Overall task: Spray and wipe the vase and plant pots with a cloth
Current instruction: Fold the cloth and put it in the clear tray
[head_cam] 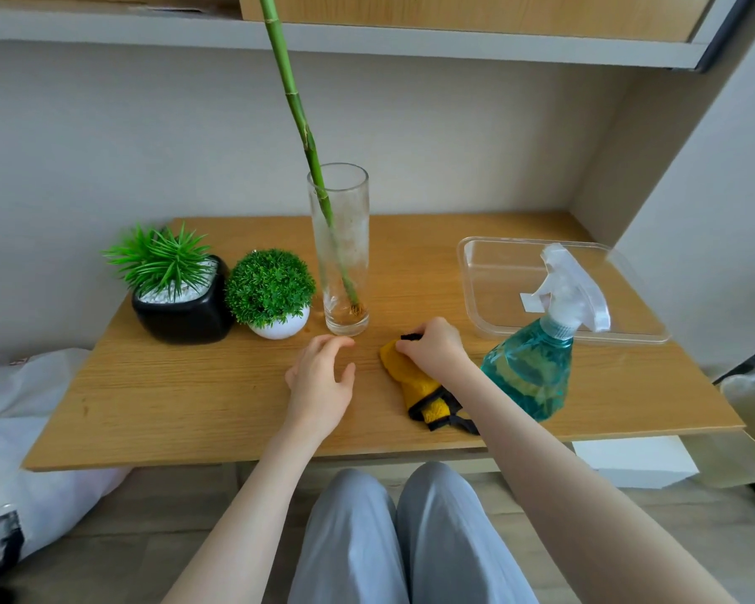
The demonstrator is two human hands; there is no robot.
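Note:
A tall clear glass vase point(343, 255) with a green bamboo stalk point(299, 119) stands mid-table. Left of it sit a round white pot point(282, 328) with a green ball plant and a black square pot point(184, 318) with a spiky plant. My right hand point(432, 348) grips a yellow cloth with black trim point(423, 396) that lies on the table just right of the vase's base. My left hand point(321, 377) hovers over the table in front of the vase, fingers loosely curled, holding nothing. A teal spray bottle point(537, 359) stands to the right of the cloth.
A clear plastic tray point(502, 272) lies at the back right of the wooden table point(171, 407), behind the spray bottle. A shelf runs overhead. White bags lie on the floor at the left. My knees are below the table's front edge.

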